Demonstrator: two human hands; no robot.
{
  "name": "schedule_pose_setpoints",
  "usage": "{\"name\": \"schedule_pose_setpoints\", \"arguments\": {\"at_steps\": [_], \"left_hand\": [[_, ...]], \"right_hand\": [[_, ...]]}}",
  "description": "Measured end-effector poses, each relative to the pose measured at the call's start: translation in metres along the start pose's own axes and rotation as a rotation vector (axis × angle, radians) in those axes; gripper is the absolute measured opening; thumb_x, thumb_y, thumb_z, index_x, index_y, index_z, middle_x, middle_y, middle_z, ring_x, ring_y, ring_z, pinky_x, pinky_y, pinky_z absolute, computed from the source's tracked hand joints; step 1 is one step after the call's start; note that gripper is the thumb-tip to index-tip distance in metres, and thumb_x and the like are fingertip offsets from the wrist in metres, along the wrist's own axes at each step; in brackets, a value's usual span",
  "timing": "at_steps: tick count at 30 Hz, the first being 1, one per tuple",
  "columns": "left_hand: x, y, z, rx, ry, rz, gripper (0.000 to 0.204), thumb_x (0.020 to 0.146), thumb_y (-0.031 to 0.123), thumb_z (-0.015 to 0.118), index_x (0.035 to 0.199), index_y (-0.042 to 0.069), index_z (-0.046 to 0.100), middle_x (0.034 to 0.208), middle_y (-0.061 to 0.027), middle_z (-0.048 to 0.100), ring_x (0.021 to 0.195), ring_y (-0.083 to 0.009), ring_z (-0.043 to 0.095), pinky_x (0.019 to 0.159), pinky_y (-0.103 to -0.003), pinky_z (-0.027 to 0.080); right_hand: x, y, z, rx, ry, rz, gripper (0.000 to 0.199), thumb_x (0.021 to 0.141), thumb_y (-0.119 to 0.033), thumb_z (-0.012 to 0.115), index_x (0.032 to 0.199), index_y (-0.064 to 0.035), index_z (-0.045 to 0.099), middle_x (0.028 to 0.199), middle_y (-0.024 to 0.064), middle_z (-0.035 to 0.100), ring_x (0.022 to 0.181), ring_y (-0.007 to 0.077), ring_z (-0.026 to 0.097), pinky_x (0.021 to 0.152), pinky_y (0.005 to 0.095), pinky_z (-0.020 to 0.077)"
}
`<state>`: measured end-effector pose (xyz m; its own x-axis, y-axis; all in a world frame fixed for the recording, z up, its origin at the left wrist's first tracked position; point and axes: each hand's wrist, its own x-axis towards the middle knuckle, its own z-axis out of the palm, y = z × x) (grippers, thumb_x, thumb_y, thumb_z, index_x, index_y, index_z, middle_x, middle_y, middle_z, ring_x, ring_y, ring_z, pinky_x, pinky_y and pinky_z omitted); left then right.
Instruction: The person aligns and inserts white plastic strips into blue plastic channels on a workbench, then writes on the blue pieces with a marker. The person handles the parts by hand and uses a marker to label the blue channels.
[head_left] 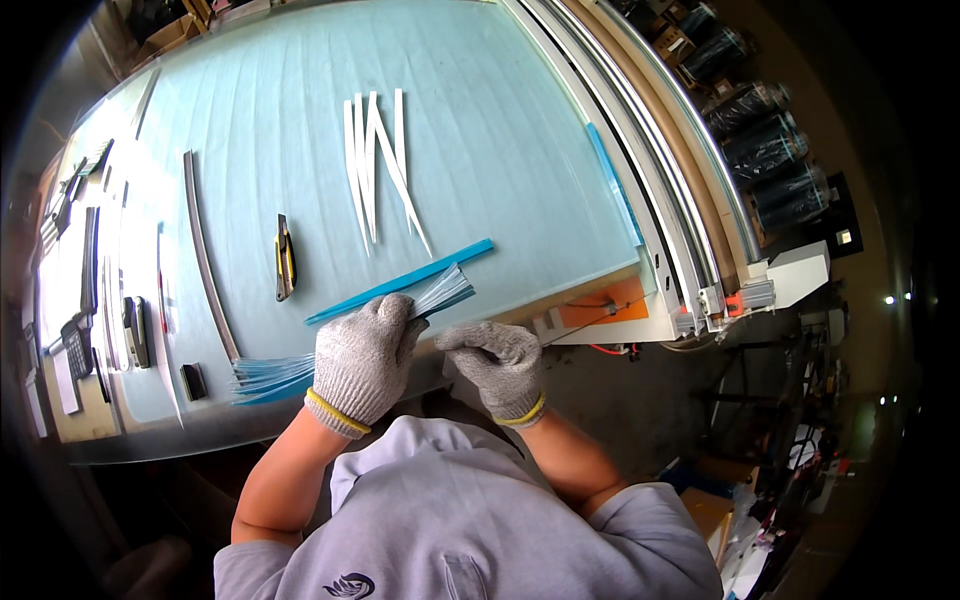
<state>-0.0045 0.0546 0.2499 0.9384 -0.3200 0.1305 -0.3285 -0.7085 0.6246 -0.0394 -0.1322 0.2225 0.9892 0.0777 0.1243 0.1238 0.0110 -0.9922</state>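
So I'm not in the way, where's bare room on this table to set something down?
Bare table lies between the white strips and the blue strip at the right edge, and between those strips and the yellow knife. Crowded: the left side, with tools, and the near edge, where the left hand grips a blue bundle.

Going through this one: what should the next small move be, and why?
Probably bring the right hand up to the nearer end of the bluish strips and gather it. The left hand already grips the bundle between its ends, both ends fan out loosely, and the right hand is close by but apart from them.
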Motion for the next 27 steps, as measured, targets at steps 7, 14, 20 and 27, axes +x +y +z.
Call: {"name": "schedule_pose_setpoints", "arguments": {"at_steps": [7, 14, 20, 27], "left_hand": [[-0.003, -0.001, 0.007, -0.108, -0.113, -0.024, 0.016, 0.096, 0.017, 0.064, 0.1, 0.002, 0.062, 0.082, -0.0232, 0.065, 0.077, -0.0452, 0.064, 0.066, -0.05, 0.05], [-0.004, 0.006, 0.007, -0.229, -0.207, -0.066, 0.016, 0.097, 0.016, 0.061, 0.102, 0.001, 0.062, 0.082, -0.0243, 0.064, 0.079, -0.0468, 0.062, 0.069, -0.049, 0.05], [-0.002, 0.015, 0.003, -0.249, -0.255, -0.023, 0.02, 0.098, 0.021, 0.059, 0.098, 0.001, 0.06, 0.087, -0.0246, 0.064, 0.082, -0.0464, 0.063, 0.072, -0.053, 0.05], [-0.001, 0.022, 0.004, -0.284, -0.272, 0.031, 0.023, 0.098, 0.023, 0.062, 0.098, 0.0, 0.06, 0.084, -0.0242, 0.064, 0.079, -0.046, 0.063, 0.069, -0.05, 0.05]], "right_hand": [[0.009, -0.003, 0.005, -0.176, 0.065, -0.098, 0.017, 0.086, 0.009, 0.07, 0.099, 0.0015, 0.078, 0.095, 0.0097, 0.078, 0.088, 0.0145, 0.072, 0.083, 0.0295, 0.057], [0.008, -0.006, -0.003, -0.255, 0.029, -0.142, 0.037, 0.087, 0.007, 0.072, 0.123, -0.0006, 0.071, 0.118, 0.0121, 0.075, 0.085, 0.0103, 0.068, 0.078, 0.0254, 0.0548], [0.006, -0.01, -0.012, -0.423, 0.087, -0.079, 0.076, 0.085, -0.009, 0.081, 0.152, -0.0061, 0.046, 0.108, 0.0195, 0.074, 0.071, 0.0135, 0.065, 0.069, 0.026, 0.0553], [0.007, -0.005, -0.025, -0.376, 0.073, -0.217, 0.09, 0.084, -0.017, 0.084, 0.157, -0.0006, 0.034, 0.141, 0.0229, 0.059, 0.102, 0.0234, 0.071, 0.088, 0.0352, 0.0567]]}}
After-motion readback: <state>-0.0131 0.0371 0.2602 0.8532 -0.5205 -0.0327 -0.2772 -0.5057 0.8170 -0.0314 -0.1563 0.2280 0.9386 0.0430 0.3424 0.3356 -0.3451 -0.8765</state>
